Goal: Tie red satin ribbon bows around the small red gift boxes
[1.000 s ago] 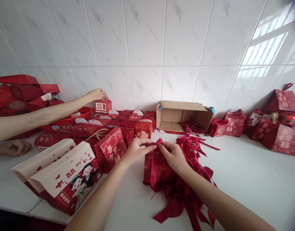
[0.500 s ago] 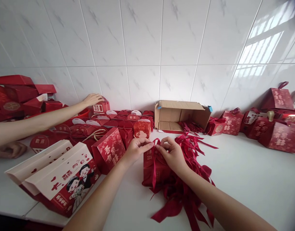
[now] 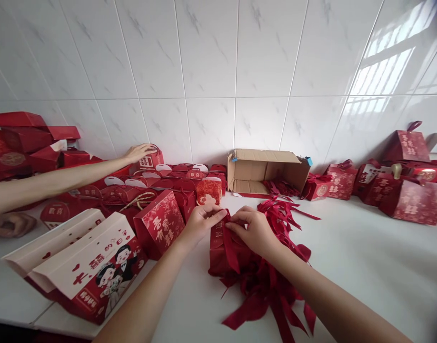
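Before me on the white counter stands a dark red gift box (image 3: 222,257) with gold lettering. A red ribbon (image 3: 231,245) hangs down its front from the top. My left hand (image 3: 203,221) pinches the ribbon between thumb and forefinger at the box's upper edge. On the other side of the ribbon, my right hand (image 3: 250,228) has its thumb and fingers closed on it too, close to the left fingertips. The exact fold of the ribbon between them is partly hidden. A heap of loose red ribbons (image 3: 275,300) lies beside and under my right forearm.
Paper gift boxes with a cartoon couple (image 3: 93,276) stand at left, near a floral red box (image 3: 161,221). Behind are rows of small red boxes (image 3: 147,178). A co-worker's hand (image 3: 140,151) touches one. An open cardboard carton (image 3: 272,171) holds ribbons; finished-looking boxes (image 3: 411,200) stand right.
The ribbon loop that stood up between my fingertips is now drawn flat at the box top. My right fingers have moved slightly left and down. The co-worker's hand stays at the back box.
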Demonstrator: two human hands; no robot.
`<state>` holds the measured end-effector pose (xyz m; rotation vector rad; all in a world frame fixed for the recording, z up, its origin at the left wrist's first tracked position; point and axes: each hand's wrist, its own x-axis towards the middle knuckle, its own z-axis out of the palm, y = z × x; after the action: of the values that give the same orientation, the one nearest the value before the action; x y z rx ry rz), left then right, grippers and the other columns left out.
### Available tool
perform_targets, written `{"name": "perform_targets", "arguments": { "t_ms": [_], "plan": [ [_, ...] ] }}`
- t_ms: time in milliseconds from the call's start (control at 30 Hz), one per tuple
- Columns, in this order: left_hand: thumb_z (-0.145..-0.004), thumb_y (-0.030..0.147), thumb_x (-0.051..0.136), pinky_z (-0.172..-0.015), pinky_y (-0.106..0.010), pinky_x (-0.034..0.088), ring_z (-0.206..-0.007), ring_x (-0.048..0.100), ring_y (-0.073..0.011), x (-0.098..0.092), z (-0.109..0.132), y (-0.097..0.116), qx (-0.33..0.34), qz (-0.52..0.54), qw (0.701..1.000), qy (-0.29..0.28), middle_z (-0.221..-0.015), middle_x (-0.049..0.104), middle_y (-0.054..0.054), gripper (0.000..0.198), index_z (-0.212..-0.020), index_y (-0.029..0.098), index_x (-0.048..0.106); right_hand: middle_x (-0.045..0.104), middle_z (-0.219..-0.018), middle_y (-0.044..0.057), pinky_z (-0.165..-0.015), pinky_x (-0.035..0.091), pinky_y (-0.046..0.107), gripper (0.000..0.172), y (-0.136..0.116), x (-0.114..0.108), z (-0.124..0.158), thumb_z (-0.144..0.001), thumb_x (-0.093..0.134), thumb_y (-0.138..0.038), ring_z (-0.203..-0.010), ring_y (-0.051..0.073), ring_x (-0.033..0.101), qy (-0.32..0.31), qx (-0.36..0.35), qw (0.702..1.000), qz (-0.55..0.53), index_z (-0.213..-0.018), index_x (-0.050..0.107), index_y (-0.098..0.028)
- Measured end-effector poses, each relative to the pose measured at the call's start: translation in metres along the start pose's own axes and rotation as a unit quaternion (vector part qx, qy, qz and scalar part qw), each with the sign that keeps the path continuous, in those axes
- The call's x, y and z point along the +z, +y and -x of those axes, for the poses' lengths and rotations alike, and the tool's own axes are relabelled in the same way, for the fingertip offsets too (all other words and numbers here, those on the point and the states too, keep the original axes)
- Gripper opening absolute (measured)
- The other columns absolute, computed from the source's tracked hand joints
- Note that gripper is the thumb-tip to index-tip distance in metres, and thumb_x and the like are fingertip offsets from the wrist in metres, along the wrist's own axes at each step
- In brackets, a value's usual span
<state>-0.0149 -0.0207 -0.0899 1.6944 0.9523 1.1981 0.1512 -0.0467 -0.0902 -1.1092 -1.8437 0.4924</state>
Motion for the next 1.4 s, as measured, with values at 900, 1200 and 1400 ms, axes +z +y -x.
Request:
{"name": "perform_targets", "arguments": {
  "t_ms": [900, 1200, 1400],
  "plan": [
    [-0.073, 0.019, 0.058, -0.085, -0.030, 0.043, -0.086, 0.057, -0.0159, -0.005, 0.001, -0.002, 0.147, -0.184, 0.964, 0.123, -0.084, 0.060, -0.002, 0.004, -0.077, 0.018, 0.056, 0.060, -0.115, 0.013, -0.086, 0.046, 0.036, 0.051, 0.021, 0.005, -0.007, -0.067, 0.062, -0.065, -0.104, 0.028, 0.057, -0.038, 0.168, 0.948, -0.266, -0.063, 0.067, -0.014],
    [-0.076, 0.030, 0.066, -0.083, -0.029, 0.048, -0.083, 0.065, -0.0167, 0.013, 0.003, -0.016, 0.117, -0.203, 0.970, 0.059, -0.084, 0.071, -0.005, 0.013, -0.078, 0.018, 0.072, 0.066, -0.096, 0.011, -0.093, 0.041, 0.036, 0.051, 0.026, 0.013, -0.006, -0.063, 0.064, -0.065, -0.109, 0.028, 0.054, 0.019, 0.174, 0.943, -0.282, -0.057, 0.067, -0.014],
    [-0.078, 0.027, 0.063, -0.073, -0.027, 0.051, -0.075, 0.065, -0.0160, 0.009, 0.001, -0.017, 0.148, -0.219, 0.962, 0.068, -0.080, 0.071, -0.005, 0.013, -0.078, 0.018, 0.074, 0.068, -0.080, 0.009, -0.068, 0.049, 0.030, 0.041, 0.010, 0.003, -0.005, -0.076, 0.057, -0.053, -0.078, 0.021, 0.064, -0.045, 0.250, 0.910, -0.327, -0.073, 0.070, -0.013]
  ]
}}
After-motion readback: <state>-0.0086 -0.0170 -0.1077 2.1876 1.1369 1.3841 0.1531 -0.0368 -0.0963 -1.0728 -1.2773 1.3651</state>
